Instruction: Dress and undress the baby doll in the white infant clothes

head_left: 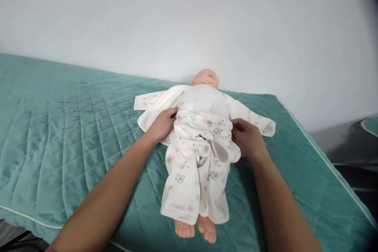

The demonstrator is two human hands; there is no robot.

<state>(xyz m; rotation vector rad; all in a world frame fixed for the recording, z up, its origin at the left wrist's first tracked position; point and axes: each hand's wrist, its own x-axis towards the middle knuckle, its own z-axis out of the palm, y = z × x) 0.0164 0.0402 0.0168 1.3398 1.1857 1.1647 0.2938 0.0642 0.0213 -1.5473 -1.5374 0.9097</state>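
Observation:
A baby doll (206, 77) lies on its back, feet toward me, on a green quilted cover. White baby pants (183, 177) with small printed animals reach up to its waist, and its bare feet stick out below the cuffs. An open white baby jacket (155, 114) is spread under it, sleeves out to both sides; the belly is covered in plain white. My left hand (163, 123) pinches the waistband at the left side. At the right side of the waistband, my right hand (247, 137) has its fingers curled around the cloth, fingertips partly hidden.
The green quilted cover (73, 126) spreads over the bed, its piped edge running down the right side. A pale wall (147, 19) rises right behind the doll's head. Dark objects stand beyond the right edge.

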